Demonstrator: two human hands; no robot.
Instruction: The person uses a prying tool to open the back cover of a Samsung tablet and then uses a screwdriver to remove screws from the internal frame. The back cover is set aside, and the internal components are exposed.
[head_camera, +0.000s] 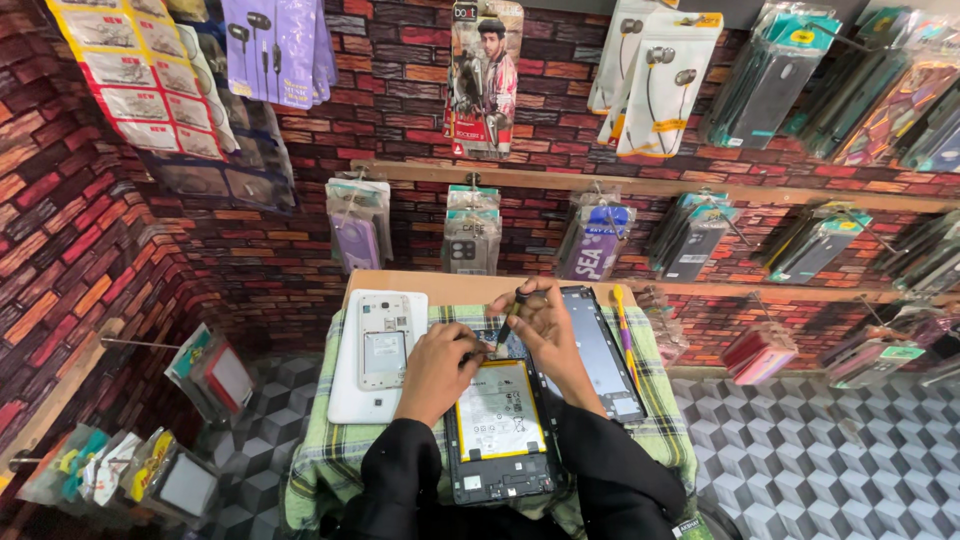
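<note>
yellow-batteried open tablet (498, 425) lies at 6 o'clock on checked cloth (320, 465), left hand (436, 372) pinning its top edge steady, right hand (543, 322) pinching a small tool (510, 318) over it, removed screen (603, 352) parked at 3 o'clock.

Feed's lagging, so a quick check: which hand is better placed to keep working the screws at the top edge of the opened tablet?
Right, probably. The right hand grips the dark-handled screwdriver, its tip at the opened tablet's top edge. The left hand rests beside it, steadying.

opened tablet (498, 430) – back off, yellow-white battery exposed, flat on checked cloth
</note>
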